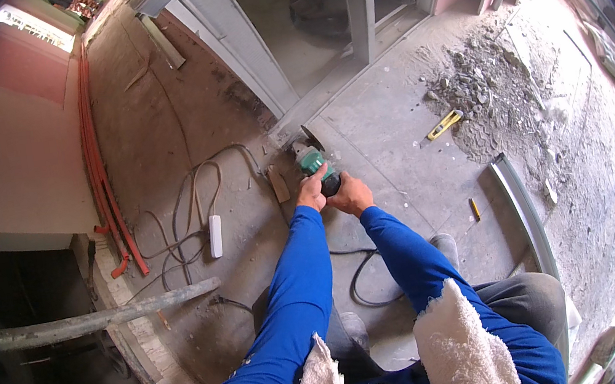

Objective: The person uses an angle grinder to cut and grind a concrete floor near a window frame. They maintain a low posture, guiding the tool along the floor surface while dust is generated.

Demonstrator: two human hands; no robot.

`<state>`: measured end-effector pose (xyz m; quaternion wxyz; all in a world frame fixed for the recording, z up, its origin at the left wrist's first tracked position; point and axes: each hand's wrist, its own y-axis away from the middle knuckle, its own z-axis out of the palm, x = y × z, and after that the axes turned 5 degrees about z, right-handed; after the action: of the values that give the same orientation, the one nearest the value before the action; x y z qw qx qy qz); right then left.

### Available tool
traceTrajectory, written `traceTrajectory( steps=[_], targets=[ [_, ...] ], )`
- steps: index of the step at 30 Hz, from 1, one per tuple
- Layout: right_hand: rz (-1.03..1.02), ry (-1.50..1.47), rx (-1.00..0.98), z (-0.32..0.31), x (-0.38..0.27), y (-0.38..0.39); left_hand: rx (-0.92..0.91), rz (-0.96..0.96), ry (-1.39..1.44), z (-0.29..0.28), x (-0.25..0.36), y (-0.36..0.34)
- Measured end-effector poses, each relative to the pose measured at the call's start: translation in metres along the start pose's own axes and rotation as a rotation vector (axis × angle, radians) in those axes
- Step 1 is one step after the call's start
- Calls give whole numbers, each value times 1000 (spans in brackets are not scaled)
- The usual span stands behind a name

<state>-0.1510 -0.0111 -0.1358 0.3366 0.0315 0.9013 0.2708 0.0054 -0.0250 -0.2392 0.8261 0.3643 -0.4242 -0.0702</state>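
The grinder [312,163] is low over the floor [387,151], at the foot of the metal frame [361,16], its long axis running away from the person and leaning slightly left, disc [313,137] end foremost. The left hand [311,192] closes around its body; the right hand [352,194] curls around the black rear end, most fingertips hidden. Whether the disc touches the frame is hard to tell. A wood scrap [278,184] lies just left; farther out, a cable [357,285] passes partly behind the right sleeve [406,245]
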Motion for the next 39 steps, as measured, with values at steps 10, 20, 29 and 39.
traceTrajectory(
  steps=[10,20,29,39],
  targets=[
    [-7,11,5,1,0,0,25,35,-9,12,8,16],
    [-7,36,-5,-2,-2,-6,-2,20,17,16,14,16],
    [-16,29,-7,-6,-1,-2,-1,4,11,15,10,15],
    [-31,23,-13,-6,2,-2,15,19,9,12,3,10]
  ],
)
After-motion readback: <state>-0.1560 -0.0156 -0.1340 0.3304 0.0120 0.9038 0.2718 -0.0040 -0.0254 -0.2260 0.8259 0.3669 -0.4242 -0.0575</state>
